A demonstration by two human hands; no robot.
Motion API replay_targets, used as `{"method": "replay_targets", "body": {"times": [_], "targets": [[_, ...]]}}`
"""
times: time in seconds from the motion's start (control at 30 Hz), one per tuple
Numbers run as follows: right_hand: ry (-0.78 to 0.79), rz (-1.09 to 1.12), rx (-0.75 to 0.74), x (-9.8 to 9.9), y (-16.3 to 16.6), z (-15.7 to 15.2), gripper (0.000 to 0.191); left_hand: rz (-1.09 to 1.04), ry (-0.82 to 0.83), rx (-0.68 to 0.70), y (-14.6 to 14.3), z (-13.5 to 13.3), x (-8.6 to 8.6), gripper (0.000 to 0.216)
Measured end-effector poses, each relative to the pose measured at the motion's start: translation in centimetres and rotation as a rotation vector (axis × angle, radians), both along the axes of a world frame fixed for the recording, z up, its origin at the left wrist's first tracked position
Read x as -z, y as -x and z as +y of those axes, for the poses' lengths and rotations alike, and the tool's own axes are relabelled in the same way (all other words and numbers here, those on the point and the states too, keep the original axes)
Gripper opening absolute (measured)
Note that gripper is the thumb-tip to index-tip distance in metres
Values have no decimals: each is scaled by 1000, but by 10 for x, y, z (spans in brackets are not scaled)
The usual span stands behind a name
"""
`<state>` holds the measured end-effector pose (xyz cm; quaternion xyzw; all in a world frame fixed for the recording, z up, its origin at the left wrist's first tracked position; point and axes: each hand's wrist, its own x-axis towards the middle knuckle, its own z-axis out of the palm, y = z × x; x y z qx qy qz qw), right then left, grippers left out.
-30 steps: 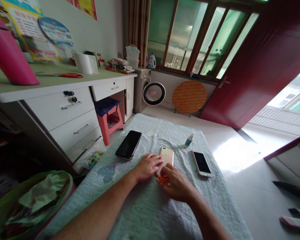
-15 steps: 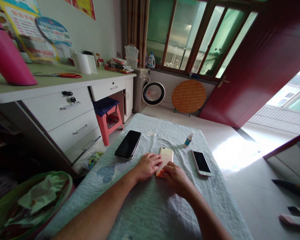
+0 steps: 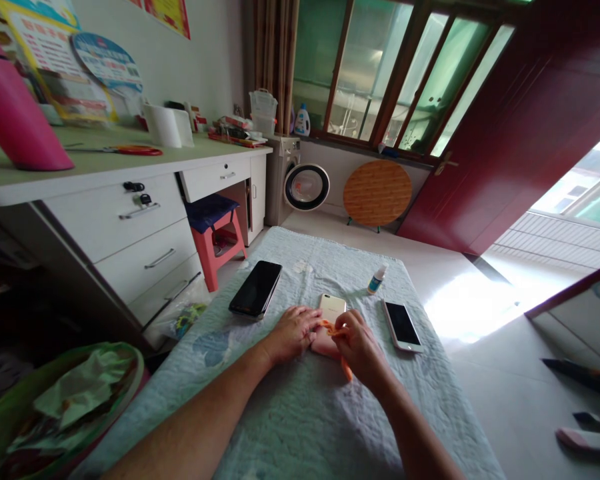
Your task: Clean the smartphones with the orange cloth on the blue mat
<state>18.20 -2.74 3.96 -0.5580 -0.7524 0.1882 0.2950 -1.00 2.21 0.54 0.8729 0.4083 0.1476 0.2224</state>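
Observation:
A gold smartphone (image 3: 334, 305) lies back up on the quilted cover, its camera at the far end. My left hand (image 3: 294, 331) is at its left edge, fingers closed against the side and steadying it. Over the lower back of the phone, my right hand (image 3: 356, 340) pinches a bunched orange cloth (image 3: 347, 370). One end of the cloth hangs below the hand, and another part reaches toward my left fingertips. The two hands hide much of the phone's middle.
On the cover (image 3: 280, 420) lie a large black phone (image 3: 257, 288) at left and a white phone (image 3: 403, 325) at right. A small spray bottle (image 3: 377, 280) stands behind the white phone. A waste bin (image 3: 135, 380) is at lower left, beside the desk (image 3: 130, 167).
My right hand has moved up and slightly right along the phone. The orange cloth, mostly under the hand before, is now lifted and bunched, with an end hanging down. My left hand stays put.

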Motion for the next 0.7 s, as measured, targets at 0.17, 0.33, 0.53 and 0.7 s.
{"method": "replay_targets", "body": {"times": [0.17, 0.33, 0.53, 0.7], "targets": [[92, -65, -207, -7, 2, -6, 25, -27, 19, 2, 0, -3, -9, 36], [157, -109, -92, -10, 5, -6, 20, -19, 30, 5, 0, -2, -9, 37], [154, -82, -78, -9, 3, -4, 10, -14, 13, 10, 1, -2, -9, 38], [120, -61, -96, -3, 1, -2, 11, -12, 13, 9, 1, -2, -9, 37]]}}
